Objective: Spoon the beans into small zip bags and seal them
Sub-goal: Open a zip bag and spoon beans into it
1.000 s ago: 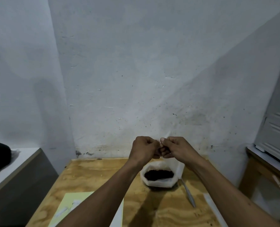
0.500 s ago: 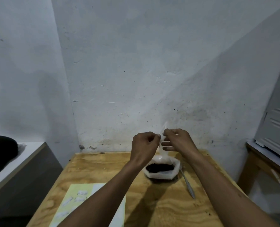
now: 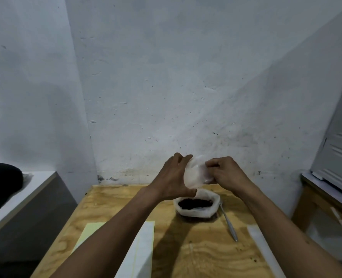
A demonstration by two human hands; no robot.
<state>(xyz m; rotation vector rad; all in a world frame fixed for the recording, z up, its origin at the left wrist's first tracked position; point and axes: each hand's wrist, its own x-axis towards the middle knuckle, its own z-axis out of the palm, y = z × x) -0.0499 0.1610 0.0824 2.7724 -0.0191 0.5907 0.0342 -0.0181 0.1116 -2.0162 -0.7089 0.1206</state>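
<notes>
A small clear zip bag (image 3: 195,173) is held up between both hands, above the table. My left hand (image 3: 173,178) cups its left side with fingers over the top and thumb under it. My right hand (image 3: 223,173) pinches the bag's right edge. Below them a white bag of dark beans (image 3: 196,205) stands open on the plywood table (image 3: 206,255). A metal spoon (image 3: 228,223) lies on the table just right of the bean bag. I cannot tell whether the small bag holds anything.
A yellow-and-white sheet (image 3: 144,247) lies at the table's front left and a white strip (image 3: 264,249) at the front right. A grey ledge with a dark object (image 3: 2,179) stands to the left. A wooden bench (image 3: 326,199) stands to the right.
The hands have drawn slightly apart and the small bag now shows spread wide between them; before it was a thin strip pinched between close fingertips. The head tilted down a little.
</notes>
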